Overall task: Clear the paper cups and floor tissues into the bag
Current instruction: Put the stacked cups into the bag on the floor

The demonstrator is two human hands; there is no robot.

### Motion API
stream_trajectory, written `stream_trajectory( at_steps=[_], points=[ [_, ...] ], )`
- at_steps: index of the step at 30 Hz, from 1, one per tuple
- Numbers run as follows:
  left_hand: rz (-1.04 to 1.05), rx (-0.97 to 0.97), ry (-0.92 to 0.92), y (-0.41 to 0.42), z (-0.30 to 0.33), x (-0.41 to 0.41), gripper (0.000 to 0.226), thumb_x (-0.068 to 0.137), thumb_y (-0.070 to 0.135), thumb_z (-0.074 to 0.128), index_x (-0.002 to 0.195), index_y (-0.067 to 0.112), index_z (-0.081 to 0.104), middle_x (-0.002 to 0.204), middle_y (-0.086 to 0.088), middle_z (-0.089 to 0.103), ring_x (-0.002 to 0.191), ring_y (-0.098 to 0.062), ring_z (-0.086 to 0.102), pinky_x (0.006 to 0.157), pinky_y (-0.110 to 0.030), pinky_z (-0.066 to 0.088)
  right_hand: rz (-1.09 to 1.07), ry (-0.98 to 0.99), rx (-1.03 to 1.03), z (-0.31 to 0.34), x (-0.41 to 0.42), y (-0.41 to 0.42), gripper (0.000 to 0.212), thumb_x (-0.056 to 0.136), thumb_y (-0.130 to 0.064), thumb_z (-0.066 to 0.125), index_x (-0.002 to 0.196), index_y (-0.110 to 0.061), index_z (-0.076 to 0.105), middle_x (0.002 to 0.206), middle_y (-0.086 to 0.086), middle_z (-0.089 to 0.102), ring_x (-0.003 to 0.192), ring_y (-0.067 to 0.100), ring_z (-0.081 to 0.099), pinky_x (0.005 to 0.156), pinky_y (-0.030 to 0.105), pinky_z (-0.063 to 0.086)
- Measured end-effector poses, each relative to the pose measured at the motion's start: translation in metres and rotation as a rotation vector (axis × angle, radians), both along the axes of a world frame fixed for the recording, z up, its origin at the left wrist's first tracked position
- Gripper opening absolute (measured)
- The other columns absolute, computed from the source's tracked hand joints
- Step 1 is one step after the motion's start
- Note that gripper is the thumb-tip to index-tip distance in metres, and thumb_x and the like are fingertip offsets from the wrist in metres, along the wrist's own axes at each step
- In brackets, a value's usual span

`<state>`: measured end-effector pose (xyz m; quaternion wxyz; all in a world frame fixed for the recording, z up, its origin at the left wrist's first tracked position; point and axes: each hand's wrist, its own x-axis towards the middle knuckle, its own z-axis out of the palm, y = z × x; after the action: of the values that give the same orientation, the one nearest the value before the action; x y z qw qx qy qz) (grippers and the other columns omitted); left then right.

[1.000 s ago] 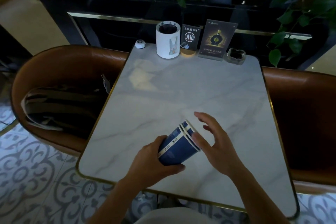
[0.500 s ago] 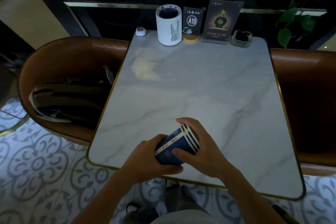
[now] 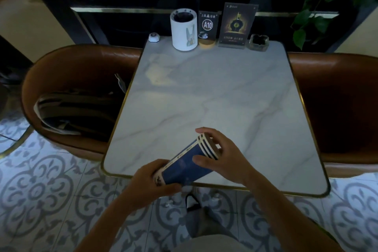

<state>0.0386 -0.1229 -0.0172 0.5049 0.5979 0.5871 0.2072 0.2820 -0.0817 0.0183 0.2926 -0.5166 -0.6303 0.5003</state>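
Observation:
A stack of dark blue paper cups [image 3: 185,164] with pale rims lies tilted on its side over the near edge of the marble table [image 3: 214,92]. My left hand [image 3: 151,184] grips the stack's base end. My right hand [image 3: 225,157] wraps the rim end from the right, thumb on the blue side. Below the table edge a dark bag [image 3: 202,221] with a loop handle shows on the floor near my legs; its opening is hard to make out. A small pale scrap [image 3: 169,203], perhaps tissue, lies on the tiles next to it.
At the table's far edge stand a white cylinder holder [image 3: 184,29], a call button [image 3: 153,37], an A10 sign [image 3: 207,26], a menu stand [image 3: 236,26] and a glass ashtray [image 3: 258,42]. Brown leather chairs flank the table; the left chair [image 3: 67,63] holds a striped bag [image 3: 67,112].
My right hand has closed on the rim end of the cup stack. Both hands have drawn the stack back toward the near table edge, and the view has shifted back to show more floor.

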Motion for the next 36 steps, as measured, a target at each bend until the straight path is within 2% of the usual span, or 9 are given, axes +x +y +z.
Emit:
stream_trajectory(
  at_steps=[4, 8, 11, 14, 18, 22, 26, 30, 36],
  points=[
    [0.423, -0.071, -0.295, -0.049, -0.012, -0.026, 0.063, 0.049, 0.050, 0.084, 0.103, 0.020, 0.069, 0.094, 0.000, 0.077, 0.086, -0.030, 0.073, 0.066, -0.034, 0.062, -0.055, 0.017, -0.046, 0.006, -0.007, -0.037, 0.064, 0.074, -0.042, 0.077, 0.129, -0.044, 0.044, 0.125, -0.017, 0.053, 0.112, 0.004, 0.053, 0.094, 0.031, 0.049],
    [0.501, -0.159, -0.522, -0.102, -0.011, -0.034, 0.030, 0.078, 0.022, 0.073, 0.107, 0.017, 0.070, 0.103, -0.006, 0.078, 0.090, -0.019, 0.076, 0.069, -0.030, 0.063, -0.019, 0.034, -0.160, 0.009, -0.015, -0.083, 0.078, 0.068, -0.051, 0.078, 0.135, -0.052, 0.037, 0.136, -0.019, 0.049, 0.122, 0.005, 0.051, 0.095, 0.034, 0.053],
    [0.519, -0.165, -0.612, -0.138, -0.009, -0.039, 0.039, 0.072, 0.029, 0.074, 0.109, 0.018, 0.069, 0.103, -0.005, 0.079, 0.091, -0.019, 0.076, 0.066, -0.026, 0.062, -0.047, 0.087, -0.152, 0.011, -0.020, -0.121, 0.074, 0.070, -0.040, 0.081, 0.134, -0.043, 0.042, 0.132, -0.024, 0.051, 0.115, -0.003, 0.057, 0.084, 0.021, 0.055],
    [0.505, -0.161, -0.603, -0.167, -0.012, -0.043, 0.076, 0.050, 0.059, 0.089, 0.111, 0.018, 0.071, 0.108, -0.007, 0.077, 0.099, -0.022, 0.074, 0.071, -0.027, 0.061, -0.107, 0.128, -0.121, 0.012, -0.019, -0.160, 0.057, 0.072, -0.031, 0.082, 0.122, -0.032, 0.054, 0.115, -0.019, 0.066, 0.105, -0.001, 0.064, 0.078, 0.019, 0.054],
    [0.507, -0.215, -0.595, -0.199, -0.017, -0.035, 0.035, 0.084, 0.034, 0.068, 0.114, 0.017, 0.070, 0.108, -0.009, 0.077, 0.105, -0.028, 0.072, 0.085, -0.038, 0.058, -0.191, 0.034, -0.118, 0.011, -0.010, -0.210, 0.040, 0.074, -0.028, 0.080, 0.109, -0.036, 0.062, 0.111, -0.013, 0.068, 0.104, -0.001, 0.064, 0.080, 0.017, 0.053],
    [0.455, -0.210, -0.502, -0.215, -0.022, -0.016, 0.027, 0.089, 0.032, 0.061, 0.111, 0.020, 0.071, 0.106, -0.009, 0.077, 0.103, -0.026, 0.072, 0.093, -0.046, 0.056, -0.263, -0.162, -0.125, 0.010, 0.008, -0.253, 0.026, 0.080, -0.035, 0.073, 0.105, -0.029, 0.068, 0.103, -0.012, 0.070, 0.093, 0.003, 0.067, 0.080, 0.026, 0.057],
    [0.397, -0.220, -0.382, -0.219, -0.032, 0.014, 0.023, 0.098, 0.028, 0.054, 0.113, 0.020, 0.069, 0.105, -0.009, 0.075, 0.097, -0.020, 0.073, 0.084, -0.038, 0.060, -0.335, -0.368, -0.084, 0.016, 0.026, -0.284, 0.004, 0.084, -0.027, 0.069, 0.083, -0.023, 0.071, 0.071, -0.008, 0.065, 0.066, 0.001, 0.062, 0.060, 0.015, 0.049],
    [0.315, -0.156, -0.272, -0.218, -0.040, 0.059, 0.013, 0.099, 0.016, 0.055, 0.098, 0.025, 0.064, 0.100, -0.010, 0.069, 0.082, -0.008, 0.072, 0.061, -0.019, 0.058, -0.433, -0.415, -0.111, 0.013, 0.059, -0.316, 0.003, 0.085, -0.023, 0.069, 0.083, -0.022, 0.071, 0.074, -0.009, 0.067, 0.069, -0.001, 0.062, 0.065, 0.011, 0.044],
    [0.285, -0.357, -0.309, -0.210, -0.055, 0.156, 0.023, 0.098, 0.013, 0.057, 0.118, 0.002, 0.058, 0.103, -0.015, 0.066, 0.091, -0.025, 0.068, 0.063, -0.030, 0.060, -0.657, -0.302, -0.187, -0.005, 0.141, -0.357, 0.017, 0.087, -0.014, 0.067, 0.085, -0.030, 0.071, 0.075, -0.008, 0.070, 0.068, -0.002, 0.064, 0.063, 0.013, 0.048]
  ],
)
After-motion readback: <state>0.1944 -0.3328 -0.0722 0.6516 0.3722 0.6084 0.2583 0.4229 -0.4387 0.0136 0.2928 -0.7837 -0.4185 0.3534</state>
